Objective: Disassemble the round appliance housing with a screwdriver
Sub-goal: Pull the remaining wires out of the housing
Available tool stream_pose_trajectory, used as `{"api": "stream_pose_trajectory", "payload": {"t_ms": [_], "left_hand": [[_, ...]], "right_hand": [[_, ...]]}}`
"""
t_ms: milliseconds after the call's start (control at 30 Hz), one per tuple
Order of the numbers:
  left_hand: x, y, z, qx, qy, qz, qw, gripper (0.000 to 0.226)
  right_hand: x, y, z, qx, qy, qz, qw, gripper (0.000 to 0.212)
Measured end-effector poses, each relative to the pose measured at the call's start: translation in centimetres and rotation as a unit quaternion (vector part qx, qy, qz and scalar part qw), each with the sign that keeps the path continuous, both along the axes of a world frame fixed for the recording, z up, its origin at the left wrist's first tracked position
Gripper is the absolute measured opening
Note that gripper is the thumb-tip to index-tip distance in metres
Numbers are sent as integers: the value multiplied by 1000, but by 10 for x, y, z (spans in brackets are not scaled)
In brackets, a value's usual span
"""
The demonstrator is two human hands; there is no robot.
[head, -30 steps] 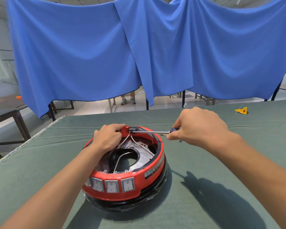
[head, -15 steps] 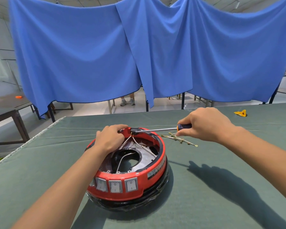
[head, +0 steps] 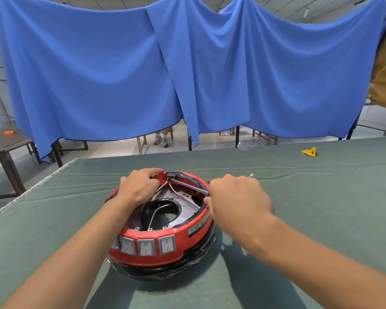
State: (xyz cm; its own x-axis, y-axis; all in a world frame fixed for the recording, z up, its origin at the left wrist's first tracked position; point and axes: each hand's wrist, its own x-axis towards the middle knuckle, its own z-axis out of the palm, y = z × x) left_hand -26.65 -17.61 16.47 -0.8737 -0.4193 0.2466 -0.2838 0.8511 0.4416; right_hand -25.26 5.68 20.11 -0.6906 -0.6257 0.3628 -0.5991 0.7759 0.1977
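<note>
A round red housing (head: pixel 156 248) with a black base and three grey rocker switches on its front sits on the green table cloth (head: pixel 299 219). Its open top shows a metal plate, white wires and a central hole. My left hand (head: pixel 138 188) grips the far-left rim of the housing. My right hand (head: pixel 236 197) holds a screwdriver (head: pixel 187 185) by its handle, at the right rim. The metal shaft slants up and left across the opening, with its tip at a black part on the far rim.
A small bundle of loose wire pieces (head: pixel 251 175) lies just behind my right hand. A yellow object (head: pixel 309 151) rests far right on the cloth. Blue curtains (head: pixel 187 74) hang behind the table. A dark side table (head: pixel 2 150) stands at left.
My right hand moved nearer and down to the housing's right rim, so the screwdriver shaft now slants instead of lying level. My left hand stayed on the rim.
</note>
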Motion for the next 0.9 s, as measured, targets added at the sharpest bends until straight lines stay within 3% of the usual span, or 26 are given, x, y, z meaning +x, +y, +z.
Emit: {"api": "stream_pose_trajectory", "payload": {"t_ms": [133,233,533,600,767,900], "left_hand": [[-2,-3,-1,-6,0,0,1000,60],[-2,-2,0,-2,-2,6,1000,69],[-1,-2,-1,6,-7,10,1000,66],[-1,-2,-2,13,-6,15,1000,58],[-1,-3,-5,-2,4,10,1000,4],[-2,0,-5,-48,-25,9,998,20]], "right_hand": [[-20,11,4,-12,31,29,999,26],[-39,15,7,-13,34,57,998,36],[-84,29,4,-7,45,96,994,43],[-87,30,3,-9,46,102,994,43],[-87,35,-3,-27,47,98,994,41],[-80,36,-13,-122,-3,65,990,47]]}}
